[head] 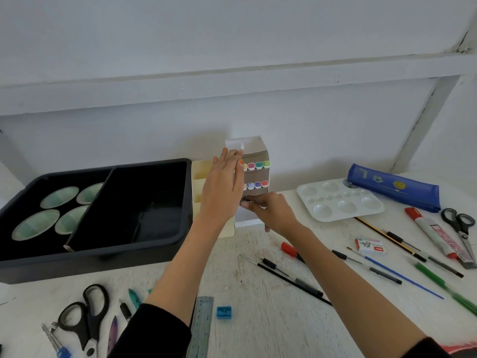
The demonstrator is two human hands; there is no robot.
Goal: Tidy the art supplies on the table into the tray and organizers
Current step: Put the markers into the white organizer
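Clearly only begun, judging by the table (242, 254): just four round green dishes (36, 224) in the black tray (103, 264) left of the left hand (222, 187), with scissors (86, 324), pens (304, 284), ruler (201, 329) and sharpener (224, 311) loose near both forearms (180, 275) and palette (335, 211) and pencil case (392, 187) right of the right hand (271, 210). Left hand spread flat against the front of the upright marker box (258, 175); right hand pinching a small dark piece (244, 203) at its lower front. Cannot tell what that piece is, nor what lies inside the cream organizer (201, 171) behind the left hand.
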